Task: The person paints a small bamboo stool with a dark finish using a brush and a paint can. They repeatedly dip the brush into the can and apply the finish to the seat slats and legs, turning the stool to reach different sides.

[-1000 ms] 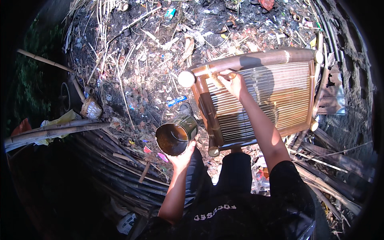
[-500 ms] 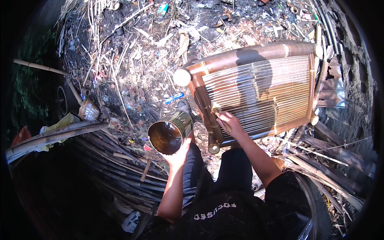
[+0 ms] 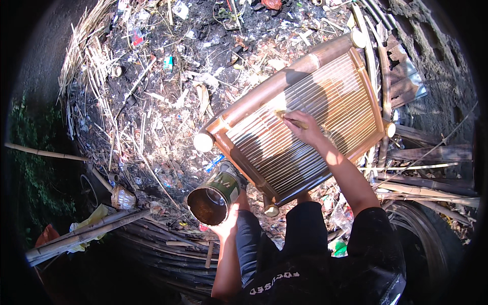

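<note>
- So the bamboo panel (image 3: 351,99) lay right under the right hand (image 3: 307,131), long axis slanting away rightward
- Green can (image 3: 227,184) sat left of it, gripped by the farther left hand (image 3: 227,223)
- Brush (image 3: 282,115) was pinched in the right hand

Your brown bamboo panel (image 3: 278,152) slants, 4 pale pole ends (image 3: 205,142) showing. Your brush (image 3: 280,113) meets its slats (image 3: 351,107); your green can (image 3: 224,184) tilts, mouth up.

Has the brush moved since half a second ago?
Yes: the brush has shifted away from the frame's left bamboo rail, toward its top bamboo rail.
</note>
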Demonstrator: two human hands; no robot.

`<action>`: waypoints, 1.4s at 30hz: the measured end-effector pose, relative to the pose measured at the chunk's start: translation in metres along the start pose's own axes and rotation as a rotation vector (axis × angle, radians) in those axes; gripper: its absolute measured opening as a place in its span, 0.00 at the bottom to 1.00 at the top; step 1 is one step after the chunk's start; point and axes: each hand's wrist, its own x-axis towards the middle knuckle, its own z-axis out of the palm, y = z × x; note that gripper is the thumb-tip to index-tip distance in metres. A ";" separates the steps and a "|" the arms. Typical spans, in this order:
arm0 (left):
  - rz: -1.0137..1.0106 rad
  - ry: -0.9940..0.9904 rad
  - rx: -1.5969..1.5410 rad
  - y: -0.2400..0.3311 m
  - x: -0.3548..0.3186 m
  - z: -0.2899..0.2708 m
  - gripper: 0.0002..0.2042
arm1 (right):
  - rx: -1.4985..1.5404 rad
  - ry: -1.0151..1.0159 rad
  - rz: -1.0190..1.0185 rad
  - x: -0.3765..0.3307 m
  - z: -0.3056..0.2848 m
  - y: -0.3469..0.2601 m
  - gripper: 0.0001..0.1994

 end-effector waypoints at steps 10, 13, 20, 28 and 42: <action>-0.031 -0.101 0.089 0.010 -0.025 0.039 0.34 | -0.181 0.481 0.258 0.039 -0.187 0.148 0.15; -0.039 -0.141 0.121 0.010 -0.042 0.056 0.32 | -0.073 0.206 0.288 0.002 -0.187 0.169 0.15; -0.015 -0.151 0.179 0.011 -0.049 0.076 0.29 | 0.044 0.149 0.265 -0.021 -0.140 0.119 0.13; 0.001 -0.200 0.199 0.008 -0.053 0.091 0.26 | -0.121 0.644 0.235 0.065 -0.187 0.148 0.13; 0.012 -0.170 0.240 0.009 -0.040 0.069 0.24 | -0.558 0.099 0.320 0.100 -0.227 0.116 0.13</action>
